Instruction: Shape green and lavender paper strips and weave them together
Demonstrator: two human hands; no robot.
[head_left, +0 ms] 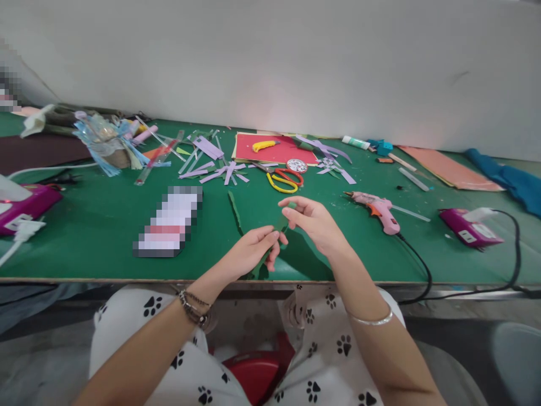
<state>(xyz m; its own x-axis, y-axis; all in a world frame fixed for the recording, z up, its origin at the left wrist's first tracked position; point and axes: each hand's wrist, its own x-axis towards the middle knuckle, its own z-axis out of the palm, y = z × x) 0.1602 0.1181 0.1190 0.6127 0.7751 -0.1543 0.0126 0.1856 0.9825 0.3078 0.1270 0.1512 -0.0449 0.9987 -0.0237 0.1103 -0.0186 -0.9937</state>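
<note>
The left hand point(256, 248) and right hand point(311, 219) pinch a green strip point(282, 223) between them, over the desk point(105, 242) near its front edge; open room stretches rightward to the pink glue gun point(382, 213).

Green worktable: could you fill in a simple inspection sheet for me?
Surface: flat green tabletop, busiest along the back.
Job's things: thin green strip, material unclear.
Clutter: lilac paper-like strips, yellow-and-orange-handled metal scissors, pink plastic glue gun.
Fingers: those of the left hand and right hand both pinch the strip.
Cables: glue gun's black cord hangs over the front edge; white cord at far left.
Surroundings: pale wall behind.
</note>
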